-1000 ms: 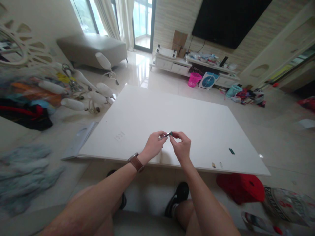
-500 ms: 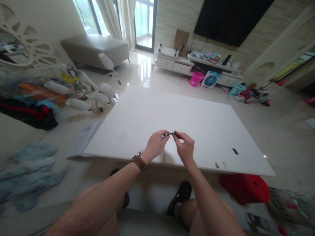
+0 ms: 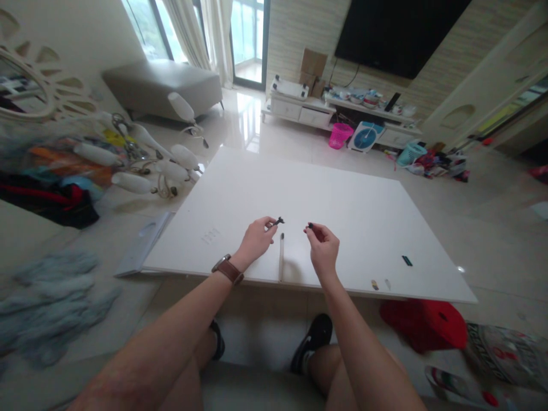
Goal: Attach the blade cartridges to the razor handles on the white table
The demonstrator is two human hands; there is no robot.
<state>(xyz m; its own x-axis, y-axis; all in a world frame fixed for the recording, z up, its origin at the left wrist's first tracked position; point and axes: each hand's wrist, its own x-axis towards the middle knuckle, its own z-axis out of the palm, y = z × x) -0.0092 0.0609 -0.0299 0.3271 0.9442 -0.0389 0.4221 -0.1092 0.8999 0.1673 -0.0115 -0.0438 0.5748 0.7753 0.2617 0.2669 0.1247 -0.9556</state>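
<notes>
Basket (image 3: 340,137), pink: contents unclear | left hand (image 3: 255,241) pinches dark piece (image 3: 280,220) | right hand (image 3: 324,246) pinches black bit (image 3: 310,226)

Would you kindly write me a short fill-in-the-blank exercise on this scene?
1. The left hand holds a thin dark piece over a tabletop whose colour is ____.
2. A slim rod shows between the right hand, which pinches a small dark piece, and the ____ hand.
3. The colour of the basket just left of the fan in the picture is ____.
4. Strapped round the left wrist is a ____.
Missing words: white; left; pink; watch.
</notes>
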